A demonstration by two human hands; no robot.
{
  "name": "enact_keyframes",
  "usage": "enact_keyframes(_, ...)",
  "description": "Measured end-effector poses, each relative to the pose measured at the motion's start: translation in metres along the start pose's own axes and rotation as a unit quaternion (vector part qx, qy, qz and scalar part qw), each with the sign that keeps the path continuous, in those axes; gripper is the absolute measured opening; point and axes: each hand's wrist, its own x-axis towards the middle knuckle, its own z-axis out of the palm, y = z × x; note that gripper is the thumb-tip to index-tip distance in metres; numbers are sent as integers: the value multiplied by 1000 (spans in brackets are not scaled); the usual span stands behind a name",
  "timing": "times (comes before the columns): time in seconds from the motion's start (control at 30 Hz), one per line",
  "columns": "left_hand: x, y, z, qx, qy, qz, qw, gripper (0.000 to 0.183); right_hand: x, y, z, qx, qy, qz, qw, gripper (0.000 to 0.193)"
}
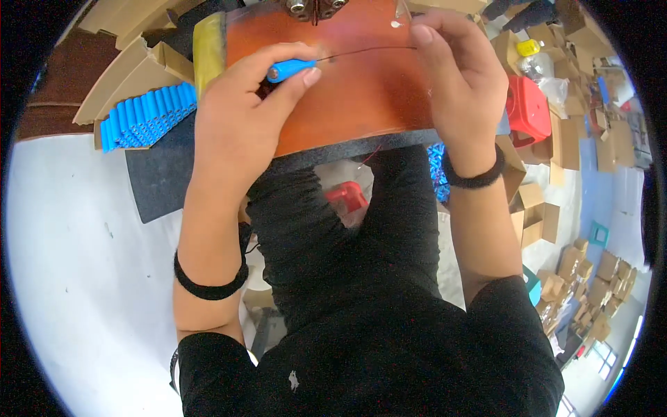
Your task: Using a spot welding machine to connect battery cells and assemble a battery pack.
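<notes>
My left hand (243, 104) pinches a blue cylindrical battery cell (290, 69) between thumb and fingers above the orange-brown work surface (347, 101). The cell lies on its side, one round end toward the left. From its other end a thin dark wire (368, 50) runs almost straight to the right. My right hand (467, 87) is closed at the wire's far end, thumb and index finger together; the wire's tip is hidden there. Just beyond the hands, at the top edge, is a machine with metal fittings (316, 8), only partly in view.
At left, a cardboard box (174, 62) holds stacked blue cells (149, 115). More blue pieces (438, 170) lie below the table's right edge. A red stool (528, 111) stands at right, near several cardboard boxes (538, 219). Yellow material (210, 52) covers the surface's left side.
</notes>
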Motion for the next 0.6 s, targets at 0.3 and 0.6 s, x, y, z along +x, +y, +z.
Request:
enact_keyframes(0.3, 22, -11, 7, 121, -28, 34, 992, 29, 11, -10, 8, -19, -133, 69, 988, 14)
enact_keyframes(0.6, 32, -12, 17, 142, -25, -5, 990, 23, 24, -13, 19, 33, -186, 159, 969, 16)
